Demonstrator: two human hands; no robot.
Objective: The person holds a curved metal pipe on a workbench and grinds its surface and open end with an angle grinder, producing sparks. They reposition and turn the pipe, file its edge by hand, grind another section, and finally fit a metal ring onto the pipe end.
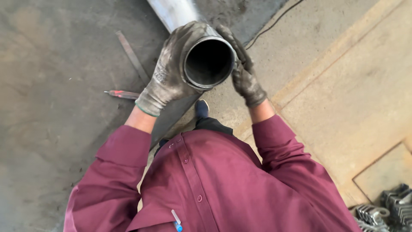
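Both gloved hands hold the open end of a metal pipe, which points up toward the camera; the rest of it runs away past the fingertips to the top edge of view. The left hand wraps the rim from the outside, fingers curled round the pipe wall. The right hand presses against the opposite side, fingers laid flat along the wall rather than curled, so it looks more like a brace than a full grip.

Risks, judged from this:
- The pipe looks long and heavy. Only the left fingers truly close on it, so it could roll out toward the right palm and drop.
- A shoe sits directly below the fingers and the rim; a slip would land there.
- The rim edge sits right under the left fingertips. The gloves look worn and dirty, so a sharp edge may cut through or the grip may slide.
- A screwdriver and a flat metal strip lie on the floor just beyond the left knuckles; either is a trip hazard if stepped on.
- A cable runs past the right fingertips and could snag.
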